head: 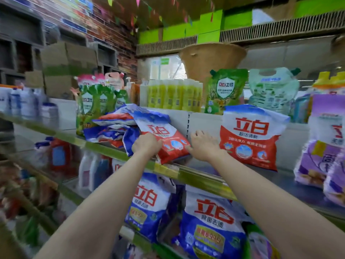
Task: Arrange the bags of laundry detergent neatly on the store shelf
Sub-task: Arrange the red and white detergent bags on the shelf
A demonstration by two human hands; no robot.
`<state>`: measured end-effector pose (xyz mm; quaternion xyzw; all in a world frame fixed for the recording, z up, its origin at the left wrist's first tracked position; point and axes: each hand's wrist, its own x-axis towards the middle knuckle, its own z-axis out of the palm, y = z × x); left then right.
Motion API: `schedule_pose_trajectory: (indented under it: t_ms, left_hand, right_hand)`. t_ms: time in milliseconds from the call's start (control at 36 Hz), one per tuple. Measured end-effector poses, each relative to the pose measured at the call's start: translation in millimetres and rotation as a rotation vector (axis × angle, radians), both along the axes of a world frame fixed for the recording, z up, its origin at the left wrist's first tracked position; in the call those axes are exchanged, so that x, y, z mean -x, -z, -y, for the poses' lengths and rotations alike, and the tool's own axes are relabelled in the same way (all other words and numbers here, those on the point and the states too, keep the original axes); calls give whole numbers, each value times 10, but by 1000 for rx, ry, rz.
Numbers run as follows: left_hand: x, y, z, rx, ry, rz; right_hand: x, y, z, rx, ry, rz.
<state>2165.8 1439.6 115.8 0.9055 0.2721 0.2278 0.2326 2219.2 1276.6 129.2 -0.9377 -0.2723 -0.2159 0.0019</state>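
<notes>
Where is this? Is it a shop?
Most likely a shop, yes. Metal shelves with green price strips hold many bags of the same laundry detergent, a row of yellow bottles stands above, and colourful bunting hangs overhead.

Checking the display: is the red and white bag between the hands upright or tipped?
Tipped. The red and white bag leans left against the toppled pile, left hand gripping it.
</notes>
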Motion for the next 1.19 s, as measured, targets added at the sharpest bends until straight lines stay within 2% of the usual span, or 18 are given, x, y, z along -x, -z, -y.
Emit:
schedule_pose_trajectory:
  t_ms: [111,278,417,500,556,611,667,778,944,1028,1083,1194]
  left_hand:
    - [-182,-2,-82,303,-8,119]
    - [-384,-30,-61,386,11,390]
    - [-473,-70,51,554,90,673]
    - [-501,-139,106,635,167,778]
    - [-531,-185,163,661,225,796]
    - [-567,-213,266,715,299,793]
    - [-633,-231,382,775,368,783]
    - [-857,-257,652,775,443,750]
    - [-1475,-160,964,762,443,551]
    - [-1655,-89,1117,785,439,473]
    - [-1697,-47,1238,796,434,441]
    - [-1658,-9,1416,716,432,388]
  right_hand:
    - [-232,29,-126,-35,36,-51]
    - [-517,151,-192,-274,85,-242]
    - [-605,224,-64,-546,104,-372]
    - [-627,208,91,-791,49,-491]
    - [-642,203,209,-1074,-30,-590]
    - [-663,225,378,-1337,-138,-786]
    - [-616,209,559,-1455,-226,-878]
    - [-553,133,930,-1471,-247,-733]
    - [-651,92,1471,-1375,-20,-366]
    - [-701,116,1599,-1370,22,-301]
    - [-780,154,1652,-1290,143,-257]
    - [-1007,314,1733,-1208,270,-230]
